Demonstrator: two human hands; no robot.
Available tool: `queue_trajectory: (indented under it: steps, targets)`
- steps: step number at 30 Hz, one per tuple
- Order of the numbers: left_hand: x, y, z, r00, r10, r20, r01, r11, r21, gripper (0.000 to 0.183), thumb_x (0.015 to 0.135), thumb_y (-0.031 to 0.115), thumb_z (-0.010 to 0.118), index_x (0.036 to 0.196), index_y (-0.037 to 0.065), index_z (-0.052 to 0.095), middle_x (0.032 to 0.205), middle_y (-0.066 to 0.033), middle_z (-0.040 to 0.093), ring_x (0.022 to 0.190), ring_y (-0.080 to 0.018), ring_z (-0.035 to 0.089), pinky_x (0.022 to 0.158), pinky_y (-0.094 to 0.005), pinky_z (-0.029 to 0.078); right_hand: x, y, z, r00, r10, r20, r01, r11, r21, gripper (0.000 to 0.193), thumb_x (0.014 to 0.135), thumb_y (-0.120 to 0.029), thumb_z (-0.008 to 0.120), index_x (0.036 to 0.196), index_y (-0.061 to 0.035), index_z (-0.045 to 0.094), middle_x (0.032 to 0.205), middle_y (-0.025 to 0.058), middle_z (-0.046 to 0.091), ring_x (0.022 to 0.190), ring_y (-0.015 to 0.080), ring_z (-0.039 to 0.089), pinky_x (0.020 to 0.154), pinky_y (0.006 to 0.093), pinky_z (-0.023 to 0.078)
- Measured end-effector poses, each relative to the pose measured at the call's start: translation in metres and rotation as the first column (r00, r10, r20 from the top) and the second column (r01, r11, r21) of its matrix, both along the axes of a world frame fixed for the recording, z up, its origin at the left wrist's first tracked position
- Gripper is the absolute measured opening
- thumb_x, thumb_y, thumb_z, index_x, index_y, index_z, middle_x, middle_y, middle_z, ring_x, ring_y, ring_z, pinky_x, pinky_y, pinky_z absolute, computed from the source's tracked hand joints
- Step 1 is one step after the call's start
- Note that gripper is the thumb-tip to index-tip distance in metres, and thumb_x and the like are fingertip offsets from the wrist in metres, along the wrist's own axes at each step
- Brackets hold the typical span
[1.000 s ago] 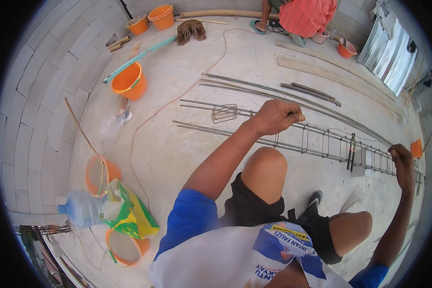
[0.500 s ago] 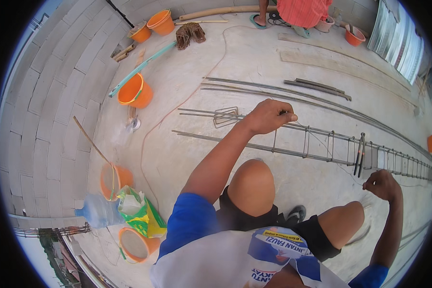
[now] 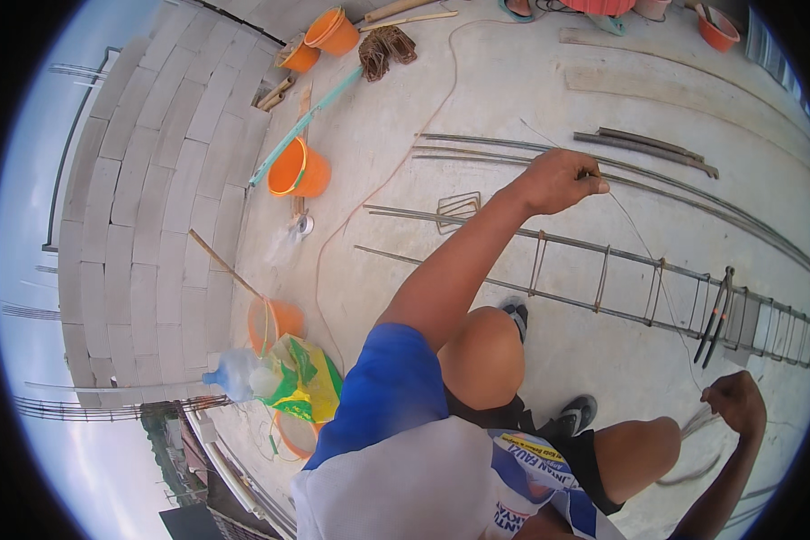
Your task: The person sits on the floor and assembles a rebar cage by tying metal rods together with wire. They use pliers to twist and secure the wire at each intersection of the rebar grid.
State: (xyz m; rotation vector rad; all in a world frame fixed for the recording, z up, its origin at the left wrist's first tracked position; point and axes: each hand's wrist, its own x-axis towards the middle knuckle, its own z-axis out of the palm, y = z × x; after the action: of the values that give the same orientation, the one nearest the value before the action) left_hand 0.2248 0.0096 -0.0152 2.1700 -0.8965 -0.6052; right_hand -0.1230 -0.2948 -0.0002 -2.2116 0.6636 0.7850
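Note:
A thin tie wire (image 3: 654,255) runs between my two hands above a long steel rebar cage (image 3: 578,304). My left hand (image 3: 562,183) is closed in a pinch on the wire, and a loose end sticks out beyond it. At the lower right, my right hand (image 3: 738,402) pinches the wire's other part, its fingers closed. Dark-handled pincers (image 3: 718,315) rest across the cage, close to my right hand. Several loose square stirrups (image 3: 459,207) lie by the cage's left end, partly around its bars.
Loose rebar (image 3: 486,153) and short dark bars (image 3: 643,148) lie beyond the cage. An orange bucket (image 3: 299,171), a yellow-green sack (image 3: 304,378) and a water jug (image 3: 234,373) stand at left, near a block wall (image 3: 135,216). Another person's foot (image 3: 517,9) shows at the far edge.
My left hand has lifted away from the cage with the wire, which now stretches visibly between both hands. My right hand is lower in view. The view has tilted and shifted.

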Motion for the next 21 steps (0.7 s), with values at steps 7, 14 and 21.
queue_trajectory:
  steps: [7,14,21]
  targets:
    - [-0.026,-0.015,0.016,0.988,-0.140,-0.064,0.144,0.988,0.058,0.035,0.090,0.034,0.058,0.100,0.002,0.066,0.096,-0.0139,0.064,0.087,-0.0262,0.059,0.082,-0.0361,0.046,-0.072,-0.071,-0.004,0.602,-0.373,0.706,0.533,0.846,-0.008,0.025,0.093,-0.021,0.057,0.076,-0.0019,0.053,0.057,0.0007,0.040,0.048,0.0128,0.036,0.046,0.0326,0.030]
    - [-0.058,0.031,0.053,0.996,-0.082,0.031,0.079,0.993,0.088,0.030,0.089,0.029,0.061,0.096,0.001,0.066,0.077,-0.0085,0.061,0.077,-0.0160,0.055,0.073,-0.0297,0.045,-0.096,0.064,0.033,0.996,0.007,0.088,0.001,0.995,-0.097,0.019,0.079,-0.018,0.063,0.074,-0.0002,0.066,0.071,0.0195,0.064,0.062,0.0355,0.059,0.060,0.0410,0.046]
    - [-0.098,0.061,0.070,0.986,-0.121,0.113,0.120,0.993,0.013,0.029,0.090,0.030,0.059,0.095,0.002,0.065,0.076,-0.0077,0.060,0.075,-0.0154,0.053,0.074,-0.0309,0.045,-0.182,0.046,0.072,0.458,-0.608,0.649,0.496,0.780,0.381,0.031,0.089,-0.028,0.061,0.082,0.0018,0.062,0.055,-0.0019,0.046,0.046,0.0085,0.039,0.044,0.0284,0.031]
